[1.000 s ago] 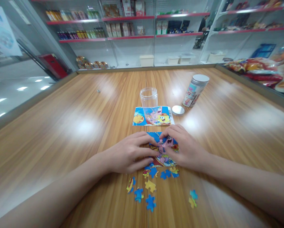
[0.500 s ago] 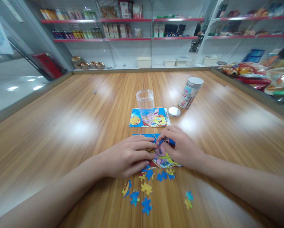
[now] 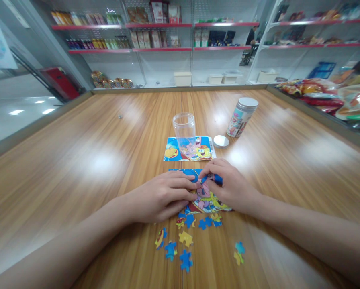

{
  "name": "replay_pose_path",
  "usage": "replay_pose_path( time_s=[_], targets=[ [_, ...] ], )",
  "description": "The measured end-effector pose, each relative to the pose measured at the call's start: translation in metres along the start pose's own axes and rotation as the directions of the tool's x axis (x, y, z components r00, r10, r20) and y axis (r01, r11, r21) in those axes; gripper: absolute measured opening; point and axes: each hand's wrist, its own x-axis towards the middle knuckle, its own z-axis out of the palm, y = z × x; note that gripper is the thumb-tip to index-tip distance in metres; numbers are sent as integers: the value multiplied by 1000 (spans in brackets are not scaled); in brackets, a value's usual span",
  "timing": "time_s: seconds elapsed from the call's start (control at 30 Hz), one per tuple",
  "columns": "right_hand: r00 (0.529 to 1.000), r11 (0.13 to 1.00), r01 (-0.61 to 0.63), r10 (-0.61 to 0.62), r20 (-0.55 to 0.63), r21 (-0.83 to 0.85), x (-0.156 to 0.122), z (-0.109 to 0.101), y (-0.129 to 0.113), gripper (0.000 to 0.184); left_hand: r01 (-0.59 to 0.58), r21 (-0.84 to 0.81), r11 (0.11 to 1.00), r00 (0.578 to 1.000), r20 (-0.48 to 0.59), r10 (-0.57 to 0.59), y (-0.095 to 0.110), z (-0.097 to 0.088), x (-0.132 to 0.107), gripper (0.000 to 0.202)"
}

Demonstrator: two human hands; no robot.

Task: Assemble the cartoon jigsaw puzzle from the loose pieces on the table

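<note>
Wooden desk (image 3: 77, 160), bearing a part-assembled cartoon jigsaw (image 3: 208, 200) at centre front, a printed reference card (image 3: 175, 150) and clear open jar (image 3: 184, 127) beyond it, loose pieces (image 3: 180, 245) nearer the body. Left hand (image 3: 160, 198) lies flat, fingers pressing the jigsaw's left edge; right hand (image 3: 231, 186) pinches a blue piece (image 3: 216, 179) at its upper edge. Against half a second earlier: hands and jigsaw virtually unmoved.

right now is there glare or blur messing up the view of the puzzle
Head view: broad white glare patches on the wooden table, none over the puzzle; table edges bow from wide-angle distortion; left hand and right hand sharp, loose pieces slightly soft.
</note>
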Motion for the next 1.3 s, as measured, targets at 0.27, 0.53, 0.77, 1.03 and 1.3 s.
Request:
replay_pose_path(
  time_s=[0.27, 0.53, 0.77, 1.03, 1.3],
  targets=[
    [1000, 999, -5, 5, 6, 49, -1, -2, 1, 32, 5, 7, 1000, 1000, -2, -5, -1, 0, 0, 29],
    [1000, 999, 23, -24, 13, 48, 1, -2, 4, 40, 14, 15, 1000, 1000, -4, -14, 0, 0, -1, 26],
    [997, 998, 64, -63, 50, -29, 0, -3, -2, 17, 36, 9, 999, 998, 57, -37, 2, -2, 1, 32],
    [989, 994, 105, -99, 107, -45, -1, -6, -5, 25, 43, 19, 999, 994, 103, -45, 1, -3, 0, 39],
    [976, 986, 147, -132, 172, -77, -1, -9, -8, 34, 34, 24, 999, 995, 93, -36, 2, -3, 1, 35]
  ],
)
